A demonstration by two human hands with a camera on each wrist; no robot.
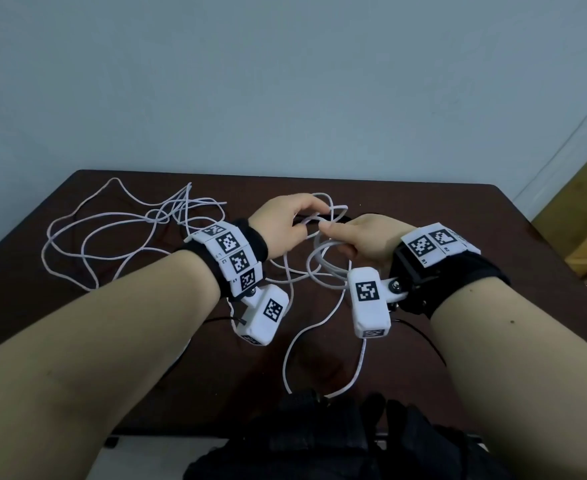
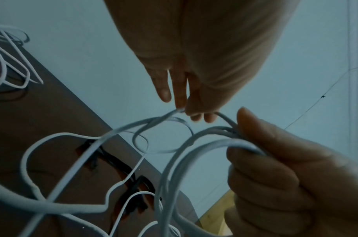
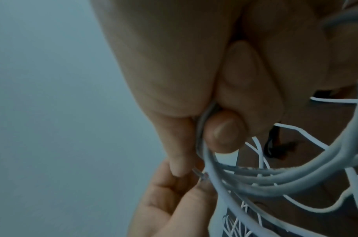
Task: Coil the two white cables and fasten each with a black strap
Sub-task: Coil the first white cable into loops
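White round cable (image 1: 319,268), partly wound into a few loops, hangs just above the dark brown wooden worktop (image 1: 458,220) near its middle, held between both hands. Its loops gather under the right hand (image 1: 368,242), whose grip is clamped on the bundle: in the right wrist view the thumb (image 3: 224,133) presses the strands against the curled fingers. At ten o'clock from that hand, touching it, the left hand (image 1: 285,226) pinches a single strand of the same cable between thumb and fingertips, so its grip is also closed on the cable; in the left wrist view the strand runs from those fingertips (image 2: 194,115) across to the bundle. A long loose tail drops from the loops toward six o'clock and curves along the near edge of the worktop.

Just beyond the hands, at twelve o'clock, a thin black strap (image 1: 306,220) lies flat on the worktop, partly hidden by fingers and cable. Well off at nine o'clock, a second white cable (image 1: 119,237) sprawls in open, tangled loops. Both wrists wear black bands carrying white blocks printed with black square markers (image 1: 229,258). A pale blue-grey wall (image 1: 285,81) rises behind the worktop.
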